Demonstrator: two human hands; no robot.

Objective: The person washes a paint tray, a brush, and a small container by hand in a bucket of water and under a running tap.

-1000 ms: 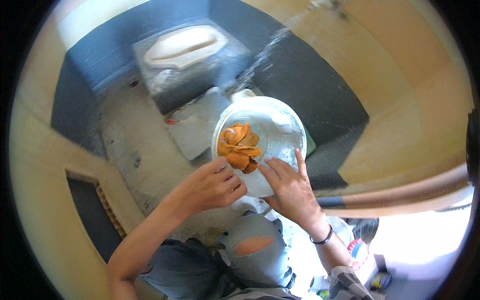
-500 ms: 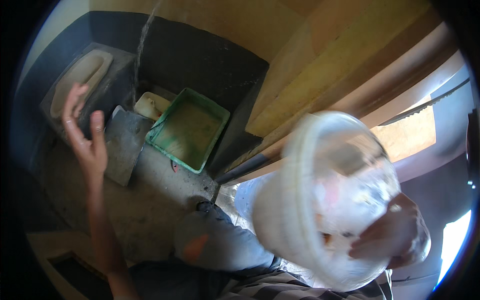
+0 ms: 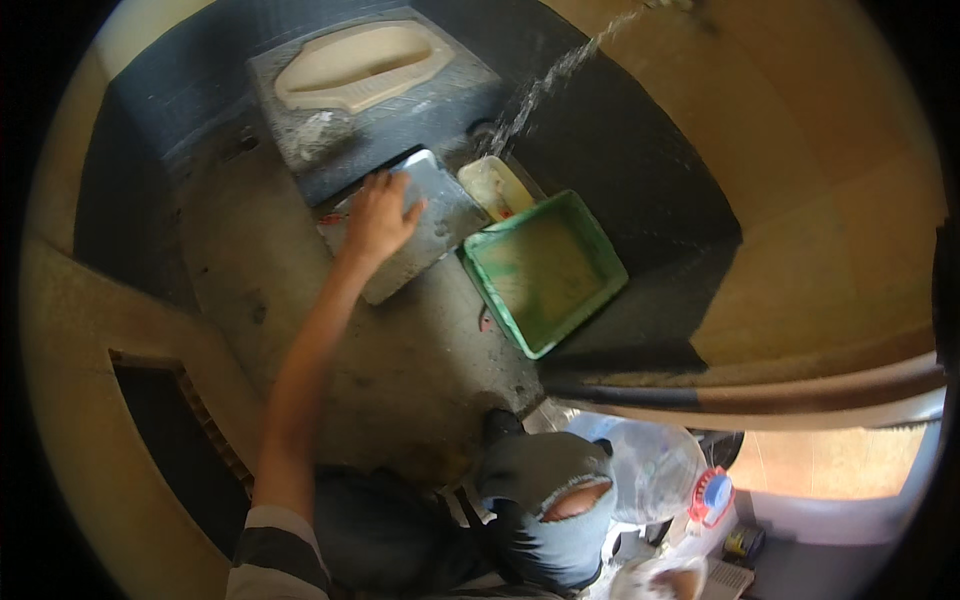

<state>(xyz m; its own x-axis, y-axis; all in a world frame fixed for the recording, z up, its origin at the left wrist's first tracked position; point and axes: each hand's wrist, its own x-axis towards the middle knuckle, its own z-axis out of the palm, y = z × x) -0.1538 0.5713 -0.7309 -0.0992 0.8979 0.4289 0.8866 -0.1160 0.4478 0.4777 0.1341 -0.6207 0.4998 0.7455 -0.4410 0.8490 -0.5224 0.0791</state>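
Grey slab on the floor, left hand out over it, fingers parted, contact unclear; green tray sits close by!

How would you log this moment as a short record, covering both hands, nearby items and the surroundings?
Left hand: open, palm down over the grey board; contact cannot be told
Right hand: not in view
Right of board: cream container and green tray, brownish inside
Water stream: slanting down toward the cream container
Far side: cream squat toilet on a raised grey block
Lower right: large clear bottle with blue cap
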